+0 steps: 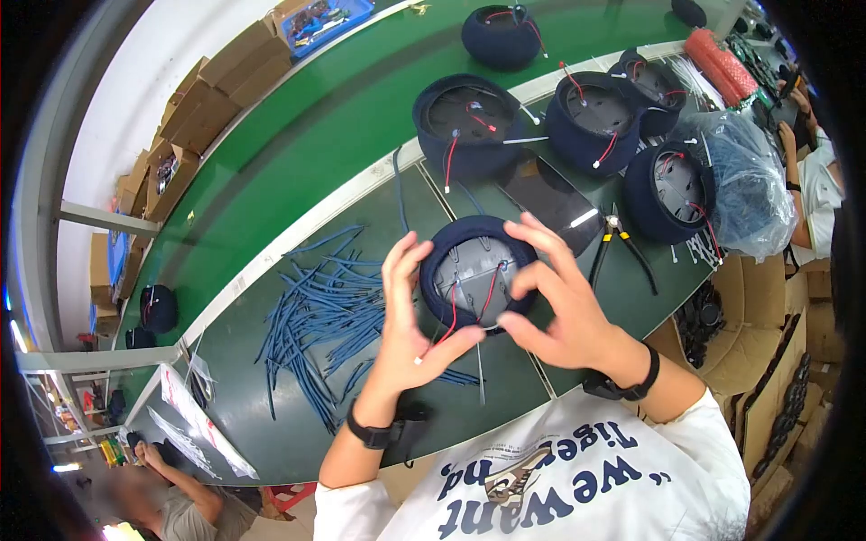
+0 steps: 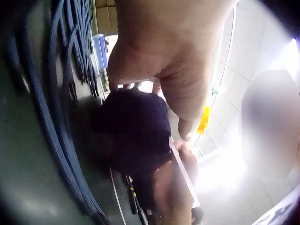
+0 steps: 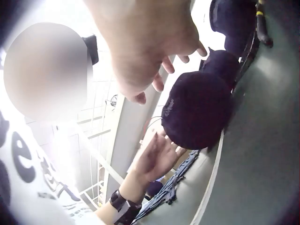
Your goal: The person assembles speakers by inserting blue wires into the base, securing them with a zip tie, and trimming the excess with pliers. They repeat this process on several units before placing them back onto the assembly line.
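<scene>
A round navy fabric-covered unit (image 1: 466,275) stands on the dark green worktop, its grey plastic underside up. Red wires with white plugs come from inside it. A white cable tie (image 1: 481,374) hangs from its near rim. My left hand (image 1: 404,311) lies along the left side, fingers extended and thumb by the near rim. On the right side my right hand (image 1: 564,311) has its fingers loosely bent by the rim, its thumb close to the left thumb. In the right wrist view, the right fingers (image 3: 158,83) are spread beside the navy unit (image 3: 199,110).
Many blue cords (image 1: 316,316) lie in a heap on the left. Behind are several similar navy units (image 1: 469,126), a dark flat panel (image 1: 550,198) and yellow-black cutters (image 1: 622,252). A clear plastic bag (image 1: 744,180) stands at right, before another person. A green belt (image 1: 298,171) runs behind.
</scene>
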The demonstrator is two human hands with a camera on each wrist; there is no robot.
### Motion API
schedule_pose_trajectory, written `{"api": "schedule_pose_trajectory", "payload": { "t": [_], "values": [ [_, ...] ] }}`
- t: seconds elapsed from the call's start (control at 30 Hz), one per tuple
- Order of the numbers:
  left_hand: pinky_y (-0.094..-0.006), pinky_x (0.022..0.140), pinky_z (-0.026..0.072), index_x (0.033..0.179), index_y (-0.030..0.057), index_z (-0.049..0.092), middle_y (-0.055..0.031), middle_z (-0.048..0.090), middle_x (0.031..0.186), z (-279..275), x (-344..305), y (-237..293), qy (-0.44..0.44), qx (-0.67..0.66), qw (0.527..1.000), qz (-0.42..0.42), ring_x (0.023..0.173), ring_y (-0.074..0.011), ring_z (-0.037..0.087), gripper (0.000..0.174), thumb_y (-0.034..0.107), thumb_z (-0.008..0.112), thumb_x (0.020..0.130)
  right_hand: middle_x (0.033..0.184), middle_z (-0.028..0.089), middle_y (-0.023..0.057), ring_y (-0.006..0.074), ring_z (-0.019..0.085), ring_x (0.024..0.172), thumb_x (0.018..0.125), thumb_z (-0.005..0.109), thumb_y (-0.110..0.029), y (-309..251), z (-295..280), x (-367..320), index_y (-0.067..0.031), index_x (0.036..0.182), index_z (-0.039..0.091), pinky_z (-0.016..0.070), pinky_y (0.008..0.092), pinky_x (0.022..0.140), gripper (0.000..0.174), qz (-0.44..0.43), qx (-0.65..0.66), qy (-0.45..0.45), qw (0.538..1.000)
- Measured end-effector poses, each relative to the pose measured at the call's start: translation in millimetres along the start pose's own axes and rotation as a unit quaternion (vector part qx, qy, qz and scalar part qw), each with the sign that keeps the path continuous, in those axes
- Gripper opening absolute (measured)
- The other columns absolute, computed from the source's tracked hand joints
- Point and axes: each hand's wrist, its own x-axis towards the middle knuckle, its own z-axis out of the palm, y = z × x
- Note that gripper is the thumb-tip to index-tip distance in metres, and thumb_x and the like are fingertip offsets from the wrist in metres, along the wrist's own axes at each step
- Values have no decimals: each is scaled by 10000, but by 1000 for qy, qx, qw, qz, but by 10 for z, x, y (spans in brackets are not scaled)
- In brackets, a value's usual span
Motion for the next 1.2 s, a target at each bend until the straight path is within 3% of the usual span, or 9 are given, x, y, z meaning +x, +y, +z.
{"api": "schedule_pose_trajectory", "payload": {
  "t": [0.07, 0.1, 0.13, 0.27, 0.4, 0.57, 0.7, 1.0, 1.2],
  "values": [
    [-501, 1124, 476, 1512, 76, 452, -202, 353, 1599, -233, -103, 62, 4, 82, 996, -45, 1468, -369, 442, 989, 163, 978, 680, 1589, 478, 209, 513, 324, 1542, 786, 878, -291, -164, -191, -80, -102, 870, 626, 245, 658, 1228, 326, -44, -81, -38, 995],
    [-417, 977, 553, 1348, 55, 595, -160, 532, 1460, -389, -186, -28, -2, 153, 987, -45, 1299, -295, 589, 778, 102, 966, 665, 1606, 470, 201, 518, 316, 1545, 763, 907, -353, -186, -177, -136, -103, 819, 632, 211, 692, 1228, 375, -59, -106, -47, 992],
    [-339, 818, 562, 1087, 43, 704, -103, 701, 1138, -506, -251, 3, -5, 192, 979, -63, 1022, -202, 678, 458, 30, 919, 682, 1608, 473, 193, 517, 316, 1544, 769, 898, -435, -224, -132, -183, -99, 809, 632, 191, 722, 1220, 431, -70, -130, -51, 988],
    [-327, 634, 549, 816, 73, 714, -69, 719, 824, -379, -402, 206, -75, 190, 973, 110, 711, -217, 688, 266, -36, 903, 664, 1647, 426, 198, 523, 294, 1551, 819, 833, -509, -419, 127, -267, -65, 832, 659, 144, 810, 1173, 477, -59, -190, -64, 978],
    [-338, 634, 547, 997, 90, 806, -66, 719, 1016, -121, -202, 278, -71, 254, 940, 217, 764, -238, 694, 340, 62, 928, 682, 1648, 410, 238, 510, 322, 1550, 868, 788, -230, -380, 227, -320, -45, 883, 650, 234, 764, 1187, 231, -36, -168, -71, 983],
    [-304, 582, 480, 1081, 170, 808, -11, 677, 997, -31, -95, 216, -73, 277, 928, 240, 712, -175, 612, 396, 140, 902, 698, 1629, 430, 284, 449, 402, 1539, 850, 744, -32, -408, -104, -215, -27, 881, 616, 335, 645, 1220, 132, -13, -43, -92, 995],
    [-269, 515, 416, 1033, 227, 868, 13, 619, 928, 32, -79, 47, -33, 258, 926, 273, 590, -116, 495, 404, 125, 935, 648, 1609, 455, 289, 453, 453, 1503, 842, 733, -12, -329, -148, -231, -25, 864, 604, 364, 634, 1209, 132, -28, -20, -88, 996],
    [-284, 473, 336, 762, 163, 792, 20, 470, 762, 194, -74, 52, 76, 240, 936, 247, 534, -125, 408, 200, 162, 974, 681, 1534, 544, 291, 429, 575, 1404, 804, 729, 27, -228, -208, -221, -18, 803, 559, 442, 557, 1190, 176, -33, 7, -65, 997],
    [-294, 694, 469, 1046, 128, 851, -20, 535, 911, -52, -121, 93, 25, 167, 977, 130, 802, -170, 544, 410, 96, 934, 646, 1519, 577, 272, 419, 640, 1327, 828, 739, -18, -253, -418, -164, -15, 848, 593, 507, 472, 1116, 147, 39, 60, -93, 993]
  ]
}}
